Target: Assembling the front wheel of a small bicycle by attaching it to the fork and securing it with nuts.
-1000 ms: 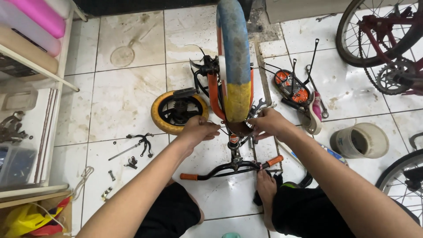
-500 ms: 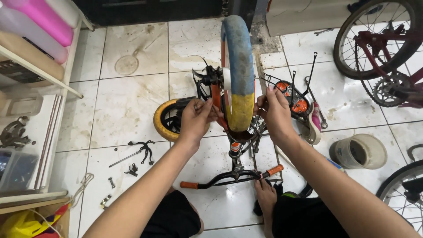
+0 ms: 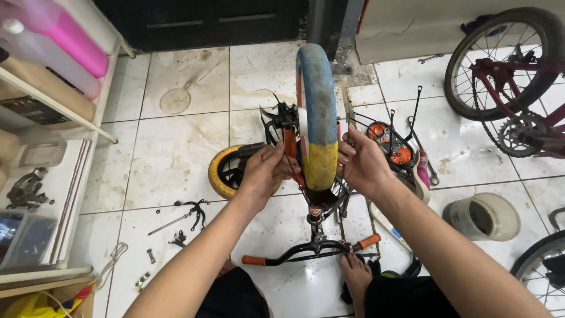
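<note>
Both hands, left hand (image 3: 265, 171) and right hand (image 3: 360, 162), flank the upturned bicycle's wheel (image 3: 318, 118) (blue and yellow tyre)

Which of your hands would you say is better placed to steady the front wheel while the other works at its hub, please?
Probably the right hand: its fingers already lie against the wheel at the yellow part of the tyre. The left hand sits lower and inward, fingertips at the orange fork near the hub.

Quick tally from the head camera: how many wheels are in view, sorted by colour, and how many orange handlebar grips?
Blue-and-yellow wheel, between both hands: 1
Yellow wheel on the floor: 1
Black-tyred wheels, right side: 2
Orange grips: 2
Total: 6
</note>
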